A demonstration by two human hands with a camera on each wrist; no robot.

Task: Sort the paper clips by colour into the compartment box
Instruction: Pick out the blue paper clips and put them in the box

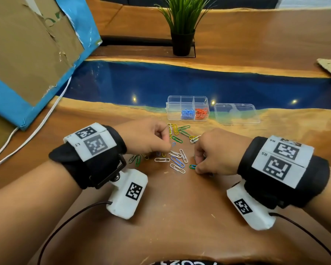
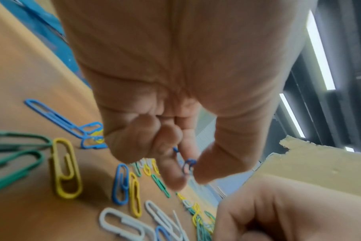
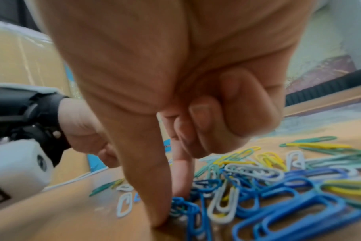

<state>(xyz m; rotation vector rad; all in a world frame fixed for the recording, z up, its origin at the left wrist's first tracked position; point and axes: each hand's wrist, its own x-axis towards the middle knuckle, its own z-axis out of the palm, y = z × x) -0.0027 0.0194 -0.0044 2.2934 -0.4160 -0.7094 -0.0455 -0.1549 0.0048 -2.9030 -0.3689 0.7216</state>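
You're working both hands low over the loose paper clips (image 1: 177, 150) scattered on the wooden surface (image 1: 180, 217), just in front of the compartment box (image 1: 187, 108). Your left hand (image 1: 147, 137) is pinching a small blue clip (image 2: 189, 164) between thumb and fingertip, lifted just off the surface, other fingers curled in. Your right hand (image 1: 214, 152) is pressing thumb and forefinger down onto a blue clip (image 3: 183, 207) at the near edge of the pile, remaining fingers curled into the palm; the grip looks like it's closing on that clip, though whether it's actually off the surface can't be told. Progress-wise, you're partway: the box is holding a bunch of blue clips (image 1: 187, 113) in the front middle compartment and orange clips (image 1: 201, 113) in the front right one, the other compartments looking empty. No orange is showing in the loose pile, so that colour seems done. Blue isn't finished, with several blues lying among the rest. Green, yellow and white clips are all waiting on the surface, none looking sorted yet. The clear lid (image 1: 236, 113) is lying just right of the box, apart from it. A potted plant (image 1: 182, 25) and a cardboard box (image 1: 27, 44) are sitting farther back, out of the way.
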